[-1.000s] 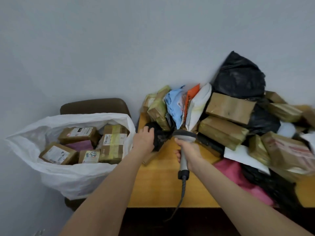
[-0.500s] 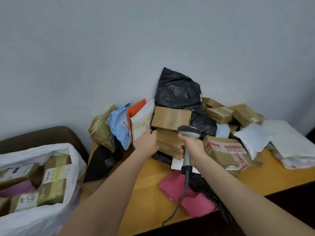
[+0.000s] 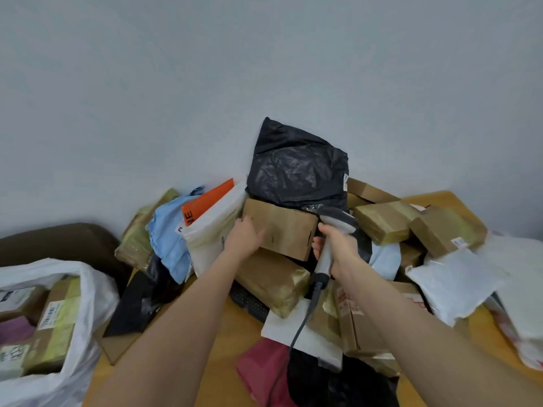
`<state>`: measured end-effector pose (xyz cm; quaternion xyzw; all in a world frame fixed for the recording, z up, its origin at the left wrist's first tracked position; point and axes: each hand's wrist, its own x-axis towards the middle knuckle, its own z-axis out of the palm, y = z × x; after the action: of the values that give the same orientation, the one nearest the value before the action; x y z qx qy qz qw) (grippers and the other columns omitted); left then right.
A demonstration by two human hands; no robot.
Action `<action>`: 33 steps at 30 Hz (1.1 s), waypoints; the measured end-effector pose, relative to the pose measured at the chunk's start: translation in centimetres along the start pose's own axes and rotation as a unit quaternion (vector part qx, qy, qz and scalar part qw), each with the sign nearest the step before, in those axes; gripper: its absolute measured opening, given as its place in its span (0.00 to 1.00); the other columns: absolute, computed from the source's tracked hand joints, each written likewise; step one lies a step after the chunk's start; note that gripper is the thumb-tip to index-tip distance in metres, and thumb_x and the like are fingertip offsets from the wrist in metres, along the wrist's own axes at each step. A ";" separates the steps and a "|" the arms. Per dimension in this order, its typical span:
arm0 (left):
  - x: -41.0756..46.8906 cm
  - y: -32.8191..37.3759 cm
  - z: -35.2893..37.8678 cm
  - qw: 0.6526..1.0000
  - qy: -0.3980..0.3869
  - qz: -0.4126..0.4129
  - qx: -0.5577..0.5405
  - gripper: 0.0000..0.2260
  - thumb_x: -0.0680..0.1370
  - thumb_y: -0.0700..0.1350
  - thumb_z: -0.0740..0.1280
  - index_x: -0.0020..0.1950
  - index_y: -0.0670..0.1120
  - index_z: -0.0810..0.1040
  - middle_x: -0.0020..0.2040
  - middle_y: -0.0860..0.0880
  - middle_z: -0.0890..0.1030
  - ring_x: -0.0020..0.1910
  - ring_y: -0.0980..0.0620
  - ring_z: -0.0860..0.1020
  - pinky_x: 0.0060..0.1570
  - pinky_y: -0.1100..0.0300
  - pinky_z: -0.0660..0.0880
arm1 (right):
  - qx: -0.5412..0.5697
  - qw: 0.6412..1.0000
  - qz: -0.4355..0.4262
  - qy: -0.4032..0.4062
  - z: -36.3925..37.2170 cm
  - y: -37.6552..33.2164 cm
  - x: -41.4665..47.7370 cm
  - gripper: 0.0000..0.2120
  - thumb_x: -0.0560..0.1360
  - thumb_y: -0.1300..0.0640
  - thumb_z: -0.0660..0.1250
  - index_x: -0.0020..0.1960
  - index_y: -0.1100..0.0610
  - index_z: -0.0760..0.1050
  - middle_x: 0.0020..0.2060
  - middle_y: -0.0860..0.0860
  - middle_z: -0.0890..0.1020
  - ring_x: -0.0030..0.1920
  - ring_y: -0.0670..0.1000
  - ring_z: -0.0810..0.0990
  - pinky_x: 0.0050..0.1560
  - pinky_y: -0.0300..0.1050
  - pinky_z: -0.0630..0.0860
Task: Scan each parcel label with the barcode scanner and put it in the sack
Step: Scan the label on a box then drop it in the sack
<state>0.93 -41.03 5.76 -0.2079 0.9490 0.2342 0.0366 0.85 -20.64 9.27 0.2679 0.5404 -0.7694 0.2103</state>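
A pile of parcels covers the wooden table [image 3: 229, 342] against the wall. My left hand [image 3: 244, 237] grips the left end of a brown cardboard box [image 3: 289, 230] that lies on top of the pile, under a black plastic bag parcel [image 3: 296, 165]. No label shows on the box's visible faces. My right hand [image 3: 338, 248] holds the grey barcode scanner [image 3: 332, 230] by its handle, just right of the box, its head level with the box's right end. The scanner's cable [image 3: 296, 333] hangs down toward me. The white sack [image 3: 85, 292] stands open at lower left with several labelled boxes inside.
A second taped brown box [image 3: 270, 282] lies under the held one. Orange, blue and white mailers [image 3: 211, 227] lean at the left of the pile. More brown boxes [image 3: 385, 221] and white bags [image 3: 455, 280] lie right. A pink bag [image 3: 261, 371] is near the table's front. A brown chair back [image 3: 58, 242] rises behind the sack.
My view swung right from the sack to the pile. My left hand left the black bag at the table's left, reached up and took hold of the top brown box. The scanner rose beside it.
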 end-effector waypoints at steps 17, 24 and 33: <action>7.5 2.4 -0.7 0.968 0.106 -0.136 -0.183 0.30 0.80 0.61 0.58 0.72 0.39 0.65 0.69 0.40 0.65 0.63 0.39 0.72 0.62 0.47 0.69 | 0.042 0.997 -0.015 0.070 2.3 -1.6 7.3 0.05 0.77 0.58 0.69 0.44 0.57 0.75 0.49 0.57 0.81 0.47 0.57 0.80 0.49 0.50 0.77; 2.4 3.5 -5.5 0.870 0.203 -0.155 -0.422 0.16 0.76 0.57 0.68 0.51 0.45 0.75 0.48 0.49 0.76 0.50 0.50 0.73 0.53 0.56 0.70 | 0.078 0.995 -0.028 0.050 0.7 -3.1 2.6 0.11 0.74 0.55 0.73 0.42 0.57 0.72 0.40 0.55 0.80 0.38 0.54 0.79 0.44 0.49 0.78; -8.5 0.7 -7.5 0.821 0.171 -0.102 -0.535 0.17 0.73 0.45 0.69 0.61 0.44 0.77 0.57 0.46 0.81 0.56 0.50 0.79 0.59 0.51 0.76 | 0.104 0.994 -0.005 -0.021 -2.3 -0.9 -3.8 0.27 0.69 0.57 0.77 0.64 0.64 0.73 0.53 0.58 0.81 0.46 0.53 0.82 0.30 0.43 0.77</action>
<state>8.64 -40.69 14.11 -0.3268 0.6391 0.6606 -0.2201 3.68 -18.08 11.73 0.2689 0.4541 -0.8282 0.1884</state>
